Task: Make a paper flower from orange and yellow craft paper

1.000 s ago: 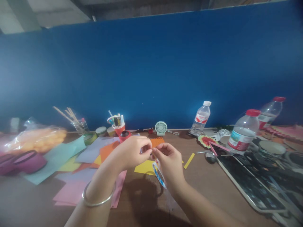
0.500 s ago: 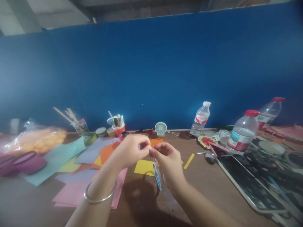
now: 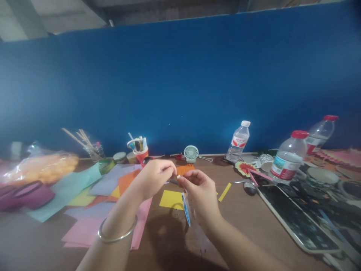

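Here, illegibly printed roll in right hand

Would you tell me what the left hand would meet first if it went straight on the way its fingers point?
Most likely the right hand: the left hand points rightward at its fingertips, close by, though depth is unclear.

Coloured paper sheets cover the worktop left of the left hand. A yellow sheet lies under both; bottles and a tray stand right of the right hand.
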Demonstrator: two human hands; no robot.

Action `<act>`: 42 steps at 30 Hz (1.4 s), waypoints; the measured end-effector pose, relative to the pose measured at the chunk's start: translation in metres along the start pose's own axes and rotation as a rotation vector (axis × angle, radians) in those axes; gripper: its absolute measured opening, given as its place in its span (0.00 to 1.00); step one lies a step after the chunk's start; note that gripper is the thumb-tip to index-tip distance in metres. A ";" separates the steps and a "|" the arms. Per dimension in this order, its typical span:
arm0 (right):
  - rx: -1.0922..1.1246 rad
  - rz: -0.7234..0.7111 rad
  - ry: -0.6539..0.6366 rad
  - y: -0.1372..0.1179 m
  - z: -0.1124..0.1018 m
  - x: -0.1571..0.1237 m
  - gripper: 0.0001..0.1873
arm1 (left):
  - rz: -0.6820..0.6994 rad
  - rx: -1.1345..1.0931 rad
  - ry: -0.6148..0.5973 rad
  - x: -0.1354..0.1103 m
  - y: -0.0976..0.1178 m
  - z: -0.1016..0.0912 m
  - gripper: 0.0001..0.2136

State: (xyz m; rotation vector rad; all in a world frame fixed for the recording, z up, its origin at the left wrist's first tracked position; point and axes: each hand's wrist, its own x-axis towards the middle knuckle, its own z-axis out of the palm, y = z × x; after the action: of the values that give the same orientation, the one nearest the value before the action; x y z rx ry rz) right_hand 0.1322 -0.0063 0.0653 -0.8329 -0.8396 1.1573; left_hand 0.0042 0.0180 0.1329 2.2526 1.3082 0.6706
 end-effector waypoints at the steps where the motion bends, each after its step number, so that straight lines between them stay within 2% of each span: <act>1: -0.011 -0.001 0.003 0.000 0.000 0.000 0.10 | -0.003 -0.002 -0.001 0.000 0.000 0.000 0.11; 11: -0.059 -0.003 0.002 0.004 -0.003 0.004 0.09 | -0.034 0.034 0.018 -0.002 0.008 0.002 0.07; 17: -0.037 0.019 -0.009 0.004 -0.003 0.003 0.09 | 0.015 0.193 0.076 -0.003 0.013 0.001 0.08; 27: -0.068 -0.002 -0.006 0.004 -0.003 0.006 0.09 | 0.051 0.247 0.143 -0.002 0.013 0.004 0.07; 36: -0.147 -0.004 0.013 0.002 -0.005 0.007 0.08 | 0.031 0.259 0.131 -0.002 0.014 0.007 0.06; 42: -0.105 -0.023 -0.017 0.008 -0.006 0.009 0.09 | 0.018 0.281 0.144 -0.003 0.016 0.007 0.06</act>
State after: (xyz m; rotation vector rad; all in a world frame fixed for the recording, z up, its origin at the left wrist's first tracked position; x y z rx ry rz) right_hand 0.1361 0.0030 0.0565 -0.8980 -0.9282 1.1094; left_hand 0.0178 0.0075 0.1367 2.4785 1.5360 0.7036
